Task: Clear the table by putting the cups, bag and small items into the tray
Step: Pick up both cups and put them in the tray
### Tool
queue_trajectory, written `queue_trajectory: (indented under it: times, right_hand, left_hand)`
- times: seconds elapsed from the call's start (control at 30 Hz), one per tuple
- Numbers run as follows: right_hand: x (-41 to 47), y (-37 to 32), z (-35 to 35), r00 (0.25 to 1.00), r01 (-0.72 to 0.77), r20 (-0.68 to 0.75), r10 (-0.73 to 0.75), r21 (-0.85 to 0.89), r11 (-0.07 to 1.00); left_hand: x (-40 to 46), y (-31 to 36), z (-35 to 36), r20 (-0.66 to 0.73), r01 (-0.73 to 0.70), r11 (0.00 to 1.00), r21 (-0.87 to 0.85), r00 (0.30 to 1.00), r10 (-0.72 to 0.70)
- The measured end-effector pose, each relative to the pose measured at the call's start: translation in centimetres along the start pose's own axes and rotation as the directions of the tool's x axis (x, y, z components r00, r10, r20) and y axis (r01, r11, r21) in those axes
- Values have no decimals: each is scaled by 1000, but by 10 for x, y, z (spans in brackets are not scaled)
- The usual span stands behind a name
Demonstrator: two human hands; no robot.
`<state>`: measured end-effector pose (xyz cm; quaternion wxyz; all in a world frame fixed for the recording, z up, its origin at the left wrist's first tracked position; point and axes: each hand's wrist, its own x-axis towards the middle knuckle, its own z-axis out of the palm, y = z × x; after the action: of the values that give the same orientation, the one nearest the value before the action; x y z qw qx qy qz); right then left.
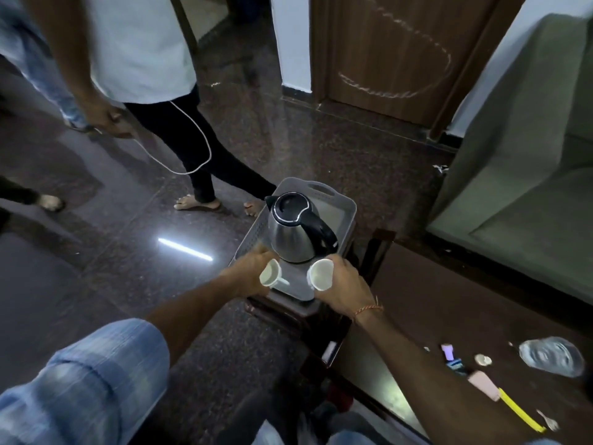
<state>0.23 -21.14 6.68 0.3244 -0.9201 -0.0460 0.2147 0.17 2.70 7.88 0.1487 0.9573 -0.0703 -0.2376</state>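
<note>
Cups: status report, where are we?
Left hand holds one cup, right hand holds the other cup. Both over the tray near edge. Kettle fills the tray middle. Small items remain on table.

You stand over a dark, polished stone floor, where a ceiling light's reflection glares as a bright streak at left. Far ahead of you, a wooden door, scrawled with chalk marks, sits between white walls. A green sofa fills your right side, and a dark wooden table lies near right. Another person's legs cross the floor at far left.
</note>
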Motion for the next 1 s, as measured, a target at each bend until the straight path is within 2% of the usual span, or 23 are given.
queue_trajectory:
  times: [0.13, 0.27, 0.5, 0.73, 1.0]
  right_hand:
    - [22, -10, 24, 1000, 15, 27, -14, -45, 999]
    - [44, -15, 54, 1000, 12, 3, -11, -167, 986]
    - [79, -17, 94, 996, -4, 82, 17, -161, 987]
    - [92, -11, 108, 992, -6, 119, 39, -263, 965]
    - [97, -2, 119, 993, -45, 90, 79, -329, 943]
  left_hand:
    - [17, -31, 1, -28, 48, 999, -6, 998, -48]
    - [43, -57, 5, 29, 34, 999, 5, 999, -34]
    - [85, -93, 18, 160, -84, 995, 49, 984, 76]
    - [112, -109, 30, 232, -118, 993, 16, 966, 111]
    - [127, -110, 42, 255, -122, 992, 36, 961, 109]
